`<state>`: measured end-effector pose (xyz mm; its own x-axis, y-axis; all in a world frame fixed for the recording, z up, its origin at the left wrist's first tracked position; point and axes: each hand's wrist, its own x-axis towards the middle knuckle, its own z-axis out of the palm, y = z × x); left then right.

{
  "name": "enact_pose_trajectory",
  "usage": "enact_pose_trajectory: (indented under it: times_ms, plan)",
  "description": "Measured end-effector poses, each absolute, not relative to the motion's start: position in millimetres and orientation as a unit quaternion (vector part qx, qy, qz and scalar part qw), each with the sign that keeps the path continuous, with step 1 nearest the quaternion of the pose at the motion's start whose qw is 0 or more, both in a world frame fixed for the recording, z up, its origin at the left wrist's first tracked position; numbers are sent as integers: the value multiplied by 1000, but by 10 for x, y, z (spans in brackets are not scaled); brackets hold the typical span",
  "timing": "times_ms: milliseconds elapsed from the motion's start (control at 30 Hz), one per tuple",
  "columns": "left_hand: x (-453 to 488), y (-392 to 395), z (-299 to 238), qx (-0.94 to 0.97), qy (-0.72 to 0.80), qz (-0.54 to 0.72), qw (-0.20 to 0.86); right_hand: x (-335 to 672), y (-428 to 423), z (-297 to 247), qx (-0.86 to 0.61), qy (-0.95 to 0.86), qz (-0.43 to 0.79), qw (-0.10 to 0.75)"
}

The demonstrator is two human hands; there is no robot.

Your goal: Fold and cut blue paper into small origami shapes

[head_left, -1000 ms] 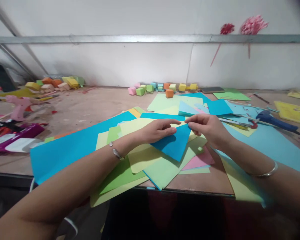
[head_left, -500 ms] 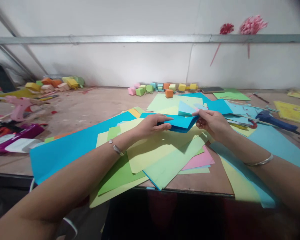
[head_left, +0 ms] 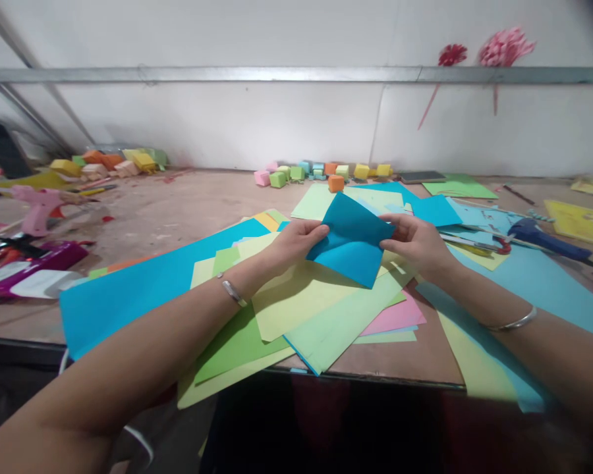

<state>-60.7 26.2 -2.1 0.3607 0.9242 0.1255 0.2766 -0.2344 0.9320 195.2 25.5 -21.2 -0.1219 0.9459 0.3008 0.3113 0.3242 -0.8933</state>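
A small blue sheet of paper (head_left: 350, 240) is held up, tilted, between my two hands, with a crease running across its middle. My left hand (head_left: 296, 245) pinches its left edge, thumb on the near face. At the opposite edge, my right hand (head_left: 415, 245) grips it between thumb and fingers. Below the paper lies a spread of overlapping sheets, among them a pale yellow sheet (head_left: 286, 303), a light green sheet (head_left: 336, 329) and a long blue sheet (head_left: 133, 289) to the left.
Several small paper cubes (head_left: 336, 183) stand along the back. A blue glue gun (head_left: 548, 238) lies at right, beside light blue paper (head_left: 548, 283). On the left are a pink glue gun (head_left: 34, 207) and a purple device (head_left: 34, 266). The table's front edge (head_left: 400, 380) is close.
The blue paper was folded over and seen nearly edge-on; now it is opened out, facing me. Both hands have shifted their grip to its opposite side edges.
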Motion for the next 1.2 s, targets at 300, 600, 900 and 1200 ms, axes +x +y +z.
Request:
enact_pose_trajectory:
  times_ms: [300,600,900,1200]
  plan:
    - [-680,370,-50,659,477,350,465,1844,140,-153,-484,-669,381,415]
    - [-702,442,-50,736,548,359,171,1762,-78,13,-467,-728,382,325]
    - [-721,453,-82,819,471,319,69,1781,29,1,-508,-742,307,312]
    - [-822,579,-87,786,484,361,130,2811,523,327,-692,-706,-55,141]
